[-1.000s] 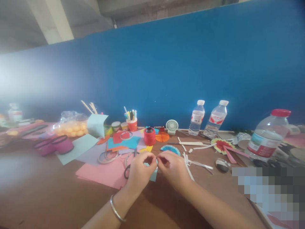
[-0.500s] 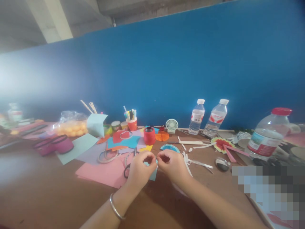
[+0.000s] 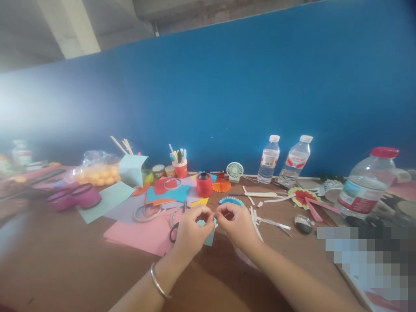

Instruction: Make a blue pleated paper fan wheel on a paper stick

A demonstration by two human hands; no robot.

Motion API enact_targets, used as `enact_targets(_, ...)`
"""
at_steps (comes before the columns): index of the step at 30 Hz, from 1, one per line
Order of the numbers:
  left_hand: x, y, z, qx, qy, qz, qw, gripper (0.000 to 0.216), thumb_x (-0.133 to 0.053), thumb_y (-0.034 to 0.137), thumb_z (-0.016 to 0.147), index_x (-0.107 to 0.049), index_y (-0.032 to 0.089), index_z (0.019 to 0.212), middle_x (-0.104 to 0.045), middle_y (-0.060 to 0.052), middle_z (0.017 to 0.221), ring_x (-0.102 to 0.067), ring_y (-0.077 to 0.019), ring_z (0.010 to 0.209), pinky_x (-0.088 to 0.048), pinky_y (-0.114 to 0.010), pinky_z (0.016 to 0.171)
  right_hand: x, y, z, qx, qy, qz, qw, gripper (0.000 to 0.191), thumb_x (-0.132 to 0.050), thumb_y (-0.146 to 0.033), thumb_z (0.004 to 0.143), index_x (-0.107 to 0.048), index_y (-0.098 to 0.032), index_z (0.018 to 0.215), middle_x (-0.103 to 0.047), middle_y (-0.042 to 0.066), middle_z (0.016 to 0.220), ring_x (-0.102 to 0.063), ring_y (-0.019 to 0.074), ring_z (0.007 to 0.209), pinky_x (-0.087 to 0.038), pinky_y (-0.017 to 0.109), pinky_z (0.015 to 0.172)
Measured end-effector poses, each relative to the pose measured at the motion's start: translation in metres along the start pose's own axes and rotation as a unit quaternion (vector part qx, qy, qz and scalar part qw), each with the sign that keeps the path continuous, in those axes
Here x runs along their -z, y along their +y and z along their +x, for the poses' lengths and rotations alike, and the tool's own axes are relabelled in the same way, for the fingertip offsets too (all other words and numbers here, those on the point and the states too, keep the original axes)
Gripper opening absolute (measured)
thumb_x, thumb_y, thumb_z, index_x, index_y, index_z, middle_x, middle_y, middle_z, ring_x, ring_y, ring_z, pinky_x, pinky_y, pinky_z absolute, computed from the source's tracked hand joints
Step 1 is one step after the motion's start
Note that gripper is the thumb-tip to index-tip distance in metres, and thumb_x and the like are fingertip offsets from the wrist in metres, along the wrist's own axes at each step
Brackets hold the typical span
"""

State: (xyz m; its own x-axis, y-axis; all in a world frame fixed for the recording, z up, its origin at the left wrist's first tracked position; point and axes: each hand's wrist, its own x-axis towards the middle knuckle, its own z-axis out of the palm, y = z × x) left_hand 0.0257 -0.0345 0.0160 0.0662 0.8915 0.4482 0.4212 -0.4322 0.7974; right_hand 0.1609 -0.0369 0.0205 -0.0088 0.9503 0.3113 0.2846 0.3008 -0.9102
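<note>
Both hands are raised side by side over the middle of the table, fingertips nearly touching. My left hand [image 3: 194, 226], with a silver bangle [image 3: 158, 281] on its wrist, is closed in a pinch. My right hand [image 3: 236, 224] pinches too, thumb against forefinger. Whatever lies between the fingertips is too small to make out. Under the left hand are a light blue paper piece [image 3: 209, 238], scissors with a black handle [image 3: 173, 232] partly hidden, and pink paper sheets [image 3: 139, 236]. White paper strips [image 3: 256, 219] lie just beyond the right hand.
Behind the hands stand a red thread spool [image 3: 204, 185], a pen cup [image 3: 180, 169] and a small fan [image 3: 234, 171]. Folded paper rosettes [image 3: 221, 185], tape rolls [image 3: 147, 213] and a knife [image 3: 260, 194] lie around. Water bottles [image 3: 268, 160] and a large bottle [image 3: 365, 186] stand at right.
The hands stay almost in place, with the fingertips a little further apart. At the far left edge, a blurred shape has shifted.
</note>
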Motion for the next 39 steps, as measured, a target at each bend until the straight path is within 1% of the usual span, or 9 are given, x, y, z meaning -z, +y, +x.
enact_targets(5,-0.002,-0.003,0.003,0.074,-0.005,-0.107,0.991,0.007,-0.053,0.016,0.067,-0.058,0.016,0.061,-0.058,0.000,0.060,-0.054,-0.0131,0.058,-0.043,-0.023,0.056,-0.005,0.002,0.002,-0.047,0.000,0.153,0.987,0.007,-0.050,-0.016,0.064,-0.052,-0.017,0.058,-0.049,-0.005,0.050,-0.046,0.0091,0.046,-0.040,0.020,0.044)
enact_targets(11,-0.003,-0.011,0.008,0.158,0.064,-0.296,0.940,0.007,-0.060,0.022,0.064,-0.056,0.016,0.063,-0.058,0.003,0.060,-0.056,-0.0114,0.059,-0.048,-0.026,0.064,-0.012,0.015,0.004,-0.108,0.063,0.350,0.929,0.006,-0.052,-0.023,0.066,-0.048,-0.018,0.064,-0.041,-0.007,0.048,-0.038,0.0077,0.042,-0.042,0.020,0.040)
enact_targets(16,0.001,-0.019,0.012,0.167,0.137,-0.380,0.899,0.016,-0.066,0.026,0.063,-0.054,0.016,0.068,-0.059,0.003,0.065,-0.060,-0.0109,0.063,-0.049,-0.026,0.068,-0.009,0.029,0.010,-0.117,0.173,0.329,0.921,0.012,-0.047,-0.026,0.066,-0.040,-0.020,0.057,-0.039,-0.006,0.050,-0.039,0.0086,0.041,-0.037,0.020,0.038)
enact_targets(22,0.003,-0.021,0.014,0.151,0.148,-0.376,0.902,0.015,-0.064,0.025,0.067,-0.053,0.016,0.070,-0.059,0.003,0.066,-0.061,-0.0103,0.063,-0.049,-0.025,0.067,0.010,0.051,0.027,-0.095,0.220,0.254,0.937,0.024,-0.040,-0.034,0.072,-0.036,-0.022,0.052,-0.041,-0.004,0.047,-0.043,0.0122,0.044,-0.037,0.024,0.042)
enact_targets(24,0.002,-0.019,0.013,0.147,0.138,-0.361,0.911,0.013,-0.063,0.025,0.068,-0.053,0.016,0.070,-0.058,0.004,0.066,-0.061,-0.0104,0.063,-0.049,-0.026,0.068,0.018,0.053,0.031,-0.088,0.207,0.216,0.950,0.028,-0.049,-0.035,0.070,-0.041,-0.021,0.048,-0.043,-0.003,0.045,-0.043,0.0127,0.044,-0.036,0.024,0.044)
enact_targets(27,0.000,-0.018,0.012,0.142,0.127,-0.327,0.926,0.013,-0.063,0.025,0.067,-0.054,0.016,0.069,-0.057,0.004,0.064,-0.061,-0.0115,0.061,-0.051,-0.027,0.065,0.025,0.047,0.030,-0.028,0.186,0.115,0.975,0.011,-0.065,-0.027,0.060,-0.058,-0.018,0.060,-0.057,0.001,0.062,-0.051,0.0166,0.061,-0.041,0.027,0.058)
enact_targets(31,-0.002,-0.023,0.010,0.121,0.102,-0.296,0.942,0.010,-0.062,0.023,0.068,-0.055,0.016,0.070,-0.059,0.003,0.065,-0.062,-0.0132,0.061,-0.052,-0.028,0.063,0.017,0.027,0.018,0.104,0.074,-0.035,0.991,0.014,-0.051,-0.029,0.077,-0.062,-0.020,0.076,-0.062,0.004,0.079,-0.056,0.0195,0.078,-0.045,0.032,0.070)
enact_targets(35,-0.003,-0.026,0.010,0.117,0.080,-0.305,0.942,0.010,-0.063,0.022,0.068,-0.057,0.015,0.071,-0.061,0.002,0.066,-0.062,-0.0136,0.061,-0.053,-0.028,0.063,0.002,0.016,0.006,0.025,-0.042,0.055,0.997,0.018,-0.054,-0.031,0.076,-0.062,-0.020,0.087,-0.062,0.001,0.074,-0.058,0.0156,0.064,-0.050,0.025,0.051)
enact_targets(39,0.000,-0.019,0.010,0.144,0.016,-0.410,0.900,0.007,-0.062,0.021,0.070,-0.059,0.014,0.071,-0.064,-0.001,0.070,-0.063,-0.0151,0.069,-0.051,-0.028,0.070,-0.004,0.020,0.005,-0.036,-0.016,0.124,0.992,0.017,-0.058,-0.032,0.073,-0.063,-0.018,0.080,-0.063,0.002,0.071,-0.058,0.0146,0.060,-0.051,0.024,0.047)
